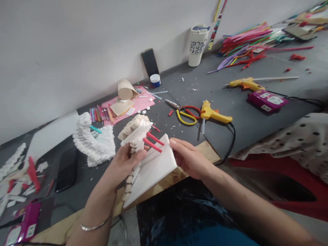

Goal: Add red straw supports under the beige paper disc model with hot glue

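Your left hand (123, 167) closes around the light, fragile folded-paper strip (134, 133), best held by its spine, just above the stiff white board (151, 171), whose edge your half-curled right hand (189, 159) touches, its grip unclear

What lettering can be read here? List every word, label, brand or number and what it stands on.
White tumbler: dark stylized lettering, too blurred to quote.
Magenta case by the glue gun: white labels, too small to read.
Magenta packet at lower left: white labels, too small to read.
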Demonstrator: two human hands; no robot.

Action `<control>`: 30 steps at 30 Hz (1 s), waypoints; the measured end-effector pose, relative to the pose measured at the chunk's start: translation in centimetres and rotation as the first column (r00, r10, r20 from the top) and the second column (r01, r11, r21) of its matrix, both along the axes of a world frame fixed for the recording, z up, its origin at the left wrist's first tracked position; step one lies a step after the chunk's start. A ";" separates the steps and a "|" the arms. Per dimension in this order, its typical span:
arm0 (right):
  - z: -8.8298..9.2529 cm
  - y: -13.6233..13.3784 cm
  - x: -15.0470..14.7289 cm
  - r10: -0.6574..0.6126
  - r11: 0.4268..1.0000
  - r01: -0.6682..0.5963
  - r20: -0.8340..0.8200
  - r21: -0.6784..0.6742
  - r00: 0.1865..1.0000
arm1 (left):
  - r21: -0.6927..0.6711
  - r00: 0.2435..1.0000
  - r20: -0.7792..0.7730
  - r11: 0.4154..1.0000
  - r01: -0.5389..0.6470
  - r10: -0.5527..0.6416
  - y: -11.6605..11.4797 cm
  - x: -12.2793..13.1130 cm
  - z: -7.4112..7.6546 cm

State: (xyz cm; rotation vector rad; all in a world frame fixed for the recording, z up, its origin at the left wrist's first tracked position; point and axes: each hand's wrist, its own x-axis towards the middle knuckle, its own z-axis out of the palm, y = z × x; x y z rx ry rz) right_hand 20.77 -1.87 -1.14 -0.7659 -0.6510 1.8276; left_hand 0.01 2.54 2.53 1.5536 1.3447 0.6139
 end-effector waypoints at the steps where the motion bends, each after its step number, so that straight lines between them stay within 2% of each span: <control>1: 0.1 0.1 0.0 0.003 1.000 -0.004 -0.014 -0.011 1.000 | 0.010 1.000 -0.012 1.000 0.005 -0.005 0.0 0.0 0.0; 11: 0.2 0.5 0.2 0.028 0.999 -0.027 0.018 -0.018 0.999 | 0.014 0.998 -0.055 1.000 0.003 -0.002 0.2 -0.3 -0.1; 19: 0.2 0.4 0.4 0.053 0.998 -0.052 -0.056 0.018 0.997 | -0.009 0.994 0.053 0.995 0.096 -0.095 0.3 -0.2 0.6; 27: -0.1 0.4 0.3 0.047 0.999 -0.047 -0.018 0.007 0.999 | 0.031 1.000 -0.028 0.999 0.007 -0.006 0.7 -0.8 -0.1; 30: 0.0 0.6 0.3 0.039 0.999 -0.039 -0.019 -0.013 0.999 | -0.015 0.999 0.026 1.000 -0.018 0.018 0.6 -0.3 0.0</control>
